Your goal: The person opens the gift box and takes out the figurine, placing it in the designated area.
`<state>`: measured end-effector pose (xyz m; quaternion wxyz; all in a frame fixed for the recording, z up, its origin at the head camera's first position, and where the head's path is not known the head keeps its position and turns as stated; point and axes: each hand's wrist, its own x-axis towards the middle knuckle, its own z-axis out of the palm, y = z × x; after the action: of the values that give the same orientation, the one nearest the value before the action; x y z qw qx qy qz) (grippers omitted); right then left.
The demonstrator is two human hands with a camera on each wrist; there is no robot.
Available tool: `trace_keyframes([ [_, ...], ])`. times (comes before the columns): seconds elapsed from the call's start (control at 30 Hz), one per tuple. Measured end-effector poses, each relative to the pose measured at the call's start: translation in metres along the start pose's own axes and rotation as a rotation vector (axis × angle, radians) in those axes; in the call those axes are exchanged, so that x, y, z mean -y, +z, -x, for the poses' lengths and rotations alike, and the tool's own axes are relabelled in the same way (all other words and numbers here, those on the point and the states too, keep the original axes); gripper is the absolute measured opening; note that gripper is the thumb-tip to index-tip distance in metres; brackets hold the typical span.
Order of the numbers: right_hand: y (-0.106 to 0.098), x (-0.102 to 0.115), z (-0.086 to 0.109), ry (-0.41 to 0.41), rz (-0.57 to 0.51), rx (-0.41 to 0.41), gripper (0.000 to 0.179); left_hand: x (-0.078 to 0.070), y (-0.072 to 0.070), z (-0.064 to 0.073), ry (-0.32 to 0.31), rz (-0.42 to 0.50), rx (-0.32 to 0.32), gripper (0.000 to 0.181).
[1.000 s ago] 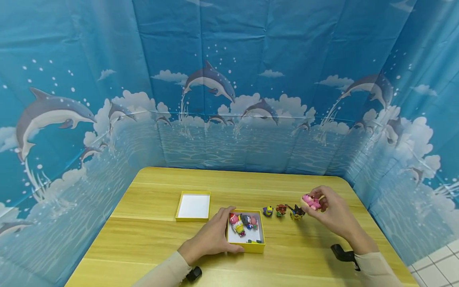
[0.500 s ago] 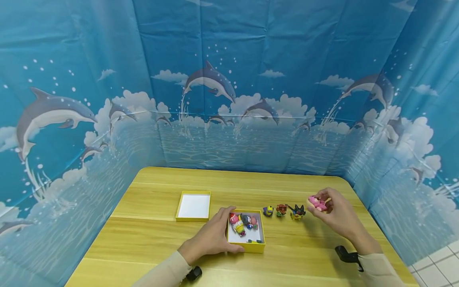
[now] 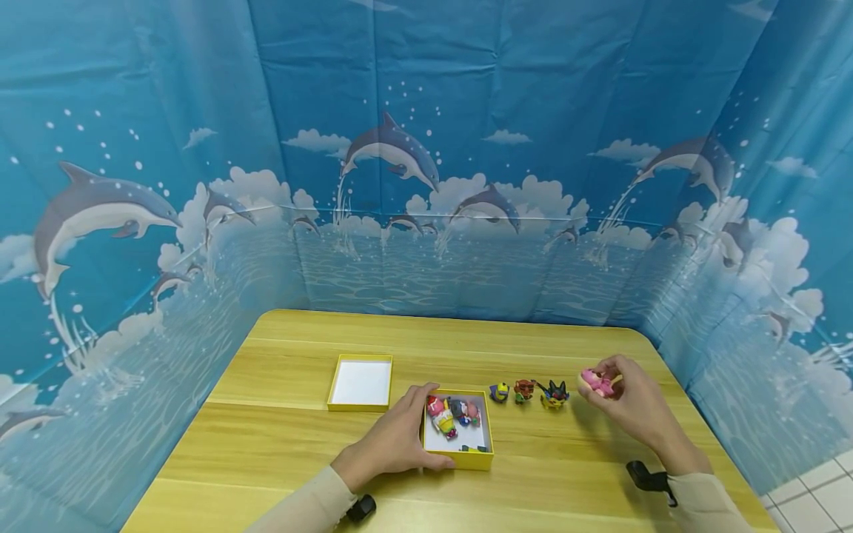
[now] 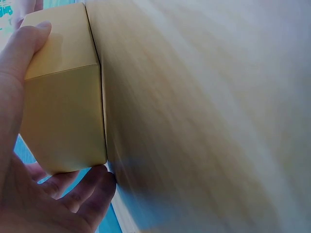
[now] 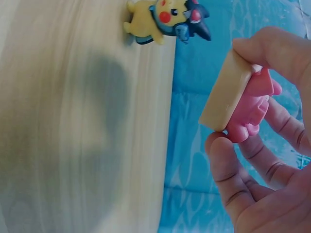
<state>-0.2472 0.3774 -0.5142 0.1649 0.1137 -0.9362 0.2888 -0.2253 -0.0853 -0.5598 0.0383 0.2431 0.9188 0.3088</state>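
Note:
My right hand [image 3: 636,403] pinches a pink toy figurine [image 3: 598,383] above the table, right of the row of toys. In the right wrist view, the pink figurine [image 5: 250,109] is tilted and has a thick cream-coloured base [image 5: 226,92], gripped between thumb and fingertips. My left hand [image 3: 393,433] holds a small yellow box [image 3: 472,462], thumb along its near side and fingers on its left side. Colourful figurines [image 3: 443,420] lie inside it, and a dark greenish piece [image 3: 473,448] is partly hidden by the front wall. The left wrist view shows only the box's outer walls [image 4: 65,116].
A row of figurines stands right of the box: a purple-and-yellow one [image 3: 499,392], a reddish-brown one [image 3: 523,390] and a yellow one with dark ears [image 3: 554,396]. A shallow yellow lid [image 3: 360,407], white inside, lies left. Dolphin-print curtains [image 3: 426,274] hang around the wooden table [image 3: 280,422].
My right hand has moved right with the pink figurine, away from the yellow dark-eared figurine, which now shows fully. My left hand and the box have stayed in place.

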Motion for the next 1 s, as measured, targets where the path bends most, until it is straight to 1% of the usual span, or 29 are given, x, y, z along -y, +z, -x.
trace_keyframes([
  [0.27,0.005,-0.010,0.001,0.048,0.040,0.044,0.048,0.000,0.000,-0.001,-0.001,-0.002,0.001,0.138],
  [0.67,0.019,-0.021,0.000,0.129,0.034,0.128,0.047,0.001,0.000,-0.001,-0.001,-0.006,0.005,0.137],
  [0.83,0.023,-0.024,-0.001,0.156,0.056,0.146,0.048,0.001,0.000,-0.001,-0.002,-0.004,0.004,0.138],
  [1.0,0.024,-0.024,-0.001,0.176,0.072,0.159,0.050,0.001,0.000,-0.001,-0.004,-0.002,0.005,0.139],
])
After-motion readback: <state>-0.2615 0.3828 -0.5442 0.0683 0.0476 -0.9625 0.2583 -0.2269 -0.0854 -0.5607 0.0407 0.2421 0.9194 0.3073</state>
